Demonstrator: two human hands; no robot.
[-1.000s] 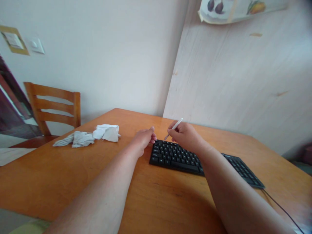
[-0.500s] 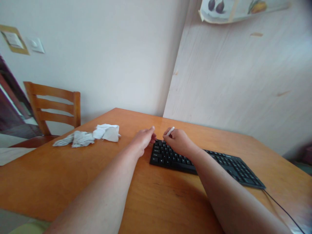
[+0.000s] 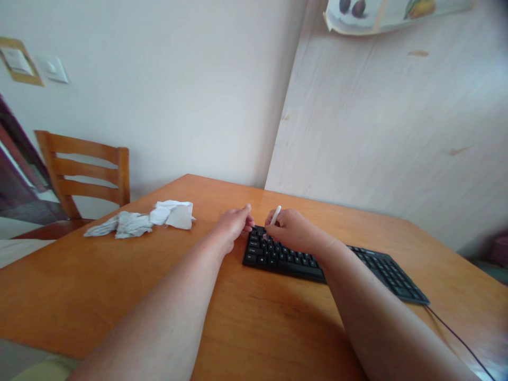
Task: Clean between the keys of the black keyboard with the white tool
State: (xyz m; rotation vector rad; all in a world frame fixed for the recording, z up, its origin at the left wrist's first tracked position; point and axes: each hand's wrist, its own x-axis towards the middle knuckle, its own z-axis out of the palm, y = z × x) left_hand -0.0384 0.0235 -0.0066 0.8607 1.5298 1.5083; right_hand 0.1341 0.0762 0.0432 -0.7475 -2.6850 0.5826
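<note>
A black keyboard (image 3: 373,264) lies on the orange wooden table (image 3: 119,275), angled from centre to right. My right hand (image 3: 291,228) rests over the keyboard's far left corner, pinched round a thin white stick (image 3: 275,214) whose lower tip points down at the keys. My left hand (image 3: 234,225) lies at the keyboard's left end, fingers curled together and touching its far corner; whether it holds anything is hidden.
Crumpled white and grey tissues (image 3: 138,221) lie on the table's far left. A wooden chair (image 3: 85,174) stands behind that corner. The keyboard's cable (image 3: 456,336) runs off to the lower right. Walls close off the table's far side.
My right hand has moved left along the keyboard to its far left corner and lowered the white stick onto the keys. My left hand has stayed in place.
</note>
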